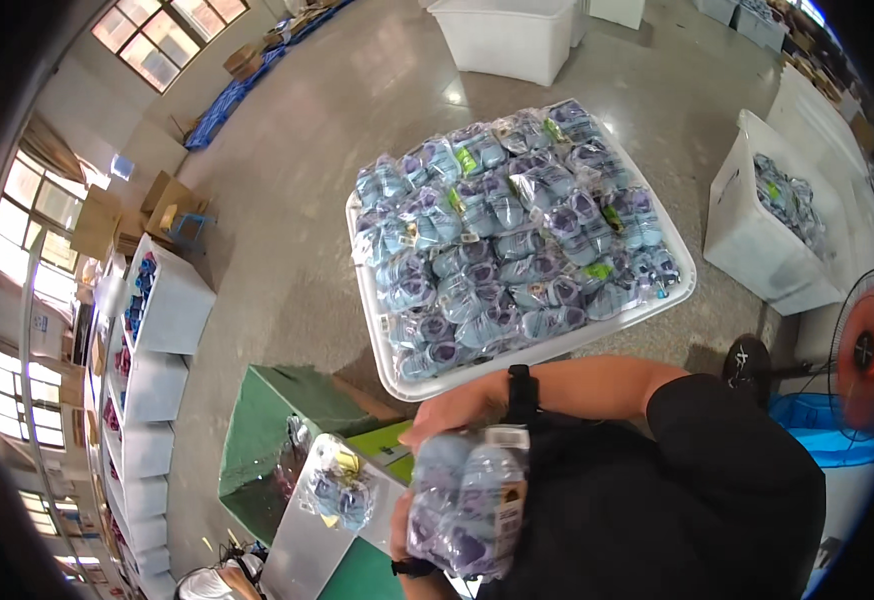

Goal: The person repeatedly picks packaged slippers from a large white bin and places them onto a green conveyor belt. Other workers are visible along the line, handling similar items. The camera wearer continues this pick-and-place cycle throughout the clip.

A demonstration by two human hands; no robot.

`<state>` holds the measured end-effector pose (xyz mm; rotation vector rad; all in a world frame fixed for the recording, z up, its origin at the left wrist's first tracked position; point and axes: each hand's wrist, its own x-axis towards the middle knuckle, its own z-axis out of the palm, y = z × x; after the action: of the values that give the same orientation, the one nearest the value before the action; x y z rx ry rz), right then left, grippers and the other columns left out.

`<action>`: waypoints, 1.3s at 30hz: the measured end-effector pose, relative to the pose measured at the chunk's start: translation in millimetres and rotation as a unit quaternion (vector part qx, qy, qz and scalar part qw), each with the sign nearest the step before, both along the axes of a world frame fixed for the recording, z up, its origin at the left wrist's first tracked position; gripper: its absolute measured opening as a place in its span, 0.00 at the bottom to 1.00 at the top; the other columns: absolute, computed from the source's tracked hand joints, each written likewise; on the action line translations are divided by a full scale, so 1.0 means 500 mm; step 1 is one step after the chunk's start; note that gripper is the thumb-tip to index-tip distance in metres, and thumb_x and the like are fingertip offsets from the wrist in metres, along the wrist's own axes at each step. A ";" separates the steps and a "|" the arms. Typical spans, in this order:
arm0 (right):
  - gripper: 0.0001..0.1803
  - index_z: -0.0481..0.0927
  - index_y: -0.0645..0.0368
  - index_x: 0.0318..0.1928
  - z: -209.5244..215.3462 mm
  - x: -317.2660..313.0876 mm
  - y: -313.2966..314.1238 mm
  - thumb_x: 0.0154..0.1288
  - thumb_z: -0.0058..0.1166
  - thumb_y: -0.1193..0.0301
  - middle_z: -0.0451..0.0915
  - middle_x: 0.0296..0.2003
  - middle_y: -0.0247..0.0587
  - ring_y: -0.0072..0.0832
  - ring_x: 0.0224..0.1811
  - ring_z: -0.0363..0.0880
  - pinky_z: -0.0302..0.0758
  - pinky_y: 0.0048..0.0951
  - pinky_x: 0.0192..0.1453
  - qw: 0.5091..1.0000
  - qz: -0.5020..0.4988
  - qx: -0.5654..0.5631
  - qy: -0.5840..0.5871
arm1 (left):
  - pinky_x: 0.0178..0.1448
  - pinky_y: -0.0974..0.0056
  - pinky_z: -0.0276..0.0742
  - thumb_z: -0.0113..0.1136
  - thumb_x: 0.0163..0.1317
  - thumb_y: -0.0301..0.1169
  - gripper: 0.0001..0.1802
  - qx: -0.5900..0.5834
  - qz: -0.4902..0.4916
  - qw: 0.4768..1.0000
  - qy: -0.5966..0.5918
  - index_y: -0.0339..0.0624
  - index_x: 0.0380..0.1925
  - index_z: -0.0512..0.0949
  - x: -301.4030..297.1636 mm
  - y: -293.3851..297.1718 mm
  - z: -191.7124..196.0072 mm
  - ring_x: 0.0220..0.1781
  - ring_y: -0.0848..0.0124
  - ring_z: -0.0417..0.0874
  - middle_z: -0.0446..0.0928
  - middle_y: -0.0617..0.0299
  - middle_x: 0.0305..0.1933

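Close to my body is a clear plastic bag of light blue and purple shoes (pixel 467 505) with a barcode label on its side. My left hand (pixel 401 522) grips the bag along its lower left edge. Over its upper edge bends my right hand (pixel 449 412), fingers closed at the bag's top corner and partly hidden by it. A bright green flat piece (pixel 387 447) lies just beside those fingers. Another bagged pair of shoes (pixel 342 497) with a yellow tag rests on the grey tabletop (pixel 302 550), left of the held bag.
A white tub (pixel 382 350) heaped with bagged shoes stands ahead. The green bin (pixel 247 440) adjoins the table. More white tubs stand at right (pixel 732 240), far (pixel 502 40) and left (pixel 177 310). An orange fan (pixel 865 345) is at right. Another person (pixel 222 580) shows at lower left.
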<state>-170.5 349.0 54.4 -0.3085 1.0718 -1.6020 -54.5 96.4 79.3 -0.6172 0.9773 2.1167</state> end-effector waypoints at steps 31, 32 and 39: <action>0.34 0.65 0.68 0.68 -0.448 -0.008 0.560 0.64 0.61 0.72 0.80 0.44 0.42 0.25 0.39 0.79 0.78 0.28 0.34 0.639 -0.651 0.409 0.004 | 0.45 0.60 0.78 0.55 0.71 0.42 0.24 -0.315 0.185 0.931 -0.025 0.36 0.59 0.72 0.199 -0.107 -0.270 0.41 0.64 0.80 0.79 0.56 0.43; 0.31 0.67 0.69 0.67 -0.455 0.003 0.542 0.65 0.59 0.72 0.82 0.41 0.41 0.24 0.35 0.80 0.77 0.27 0.32 0.634 -0.655 0.410 0.036 | 0.44 0.60 0.78 0.55 0.71 0.42 0.24 -0.323 0.182 0.928 -0.024 0.36 0.59 0.72 0.203 -0.106 -0.270 0.41 0.64 0.81 0.79 0.56 0.43; 0.19 0.77 0.70 0.55 -0.457 0.101 0.500 0.67 0.54 0.73 0.83 0.33 0.40 0.26 0.30 0.84 0.75 0.28 0.30 0.636 -0.630 0.424 0.139 | 0.42 0.63 0.79 0.56 0.71 0.40 0.22 -0.341 0.166 0.924 -0.039 0.36 0.57 0.73 0.236 -0.102 -0.291 0.39 0.65 0.81 0.79 0.56 0.42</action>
<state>-120.2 598.9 -174.3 1.1454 2.4432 -1.9011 63.2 45.4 -66.3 -1.2739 1.6756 1.9760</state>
